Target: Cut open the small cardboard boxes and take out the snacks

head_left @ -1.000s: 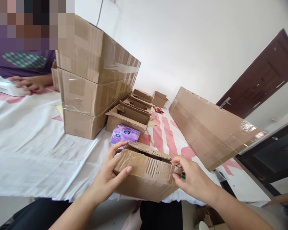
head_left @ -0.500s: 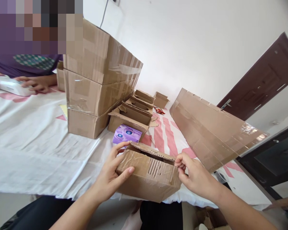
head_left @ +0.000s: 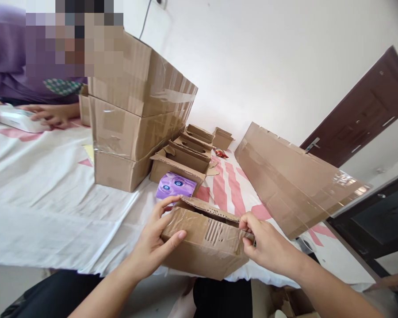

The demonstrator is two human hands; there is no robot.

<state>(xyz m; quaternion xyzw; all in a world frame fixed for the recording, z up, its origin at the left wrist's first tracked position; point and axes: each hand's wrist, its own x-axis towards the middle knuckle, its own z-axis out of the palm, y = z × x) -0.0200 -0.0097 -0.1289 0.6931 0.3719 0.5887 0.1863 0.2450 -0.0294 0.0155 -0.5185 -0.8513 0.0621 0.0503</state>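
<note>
A small taped cardboard box (head_left: 205,243) sits at the near edge of the cloth-covered table (head_left: 46,212). My left hand (head_left: 154,240) grips its left end, thumb on the front face and fingers over the top. My right hand (head_left: 267,245) pinches the box's right top corner, where a small dark green thing shows between the fingers. Just behind the box lies a purple packet (head_left: 175,186).
A stack of three large taped boxes (head_left: 135,110) stands behind on the left, with several small open boxes (head_left: 182,159) beside it. A long flat cardboard sheet (head_left: 292,176) leans at the right. Another person's hands (head_left: 48,115) hold a white object (head_left: 15,118) at far left.
My right hand has shifted slightly along the box's right top corner, fingers re-pinching it. The left hand and the box have stayed in place.
</note>
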